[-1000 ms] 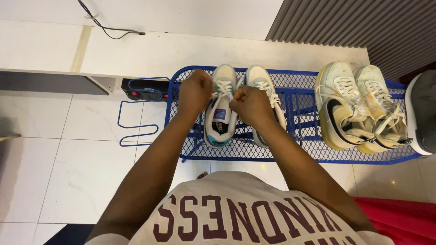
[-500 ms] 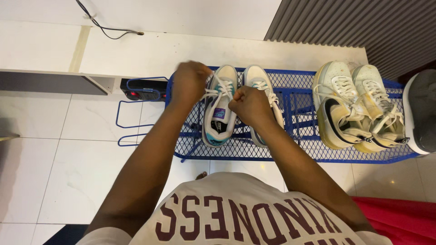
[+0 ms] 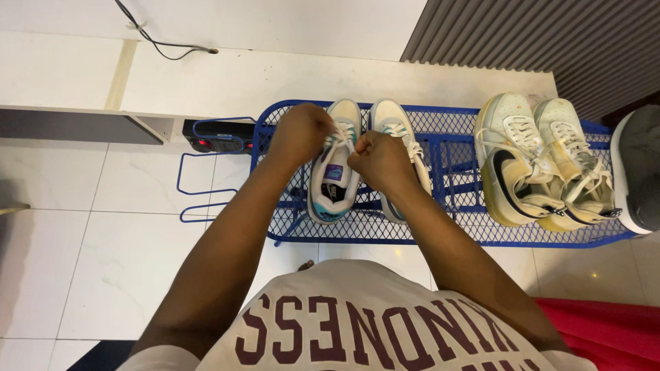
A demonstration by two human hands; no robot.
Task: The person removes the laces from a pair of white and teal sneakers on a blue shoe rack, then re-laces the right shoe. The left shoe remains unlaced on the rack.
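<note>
A white sneaker with teal trim (image 3: pixel 333 180) stands on a blue wire-mesh shoe rack (image 3: pixel 440 220), toe pointing away from me. Its twin (image 3: pixel 393 120) sits right beside it, partly hidden behind my right hand. My left hand (image 3: pixel 299 134) and my right hand (image 3: pixel 378 158) are both closed on the white laces (image 3: pixel 342 139) over the tongue of the left sneaker, and the two hands nearly touch.
A cream and yellow pair of sneakers (image 3: pixel 536 161) stands on the right part of the rack. A grey and white shoe (image 3: pixel 639 168) lies at the far right edge. A black power strip (image 3: pixel 213 137) sits on the tiled floor left of the rack. Red fabric (image 3: pixel 605 330) lies at bottom right.
My left hand pulled out to the left with the lace, then came back in toward the right hand. The right hand stayed over the sneaker.
</note>
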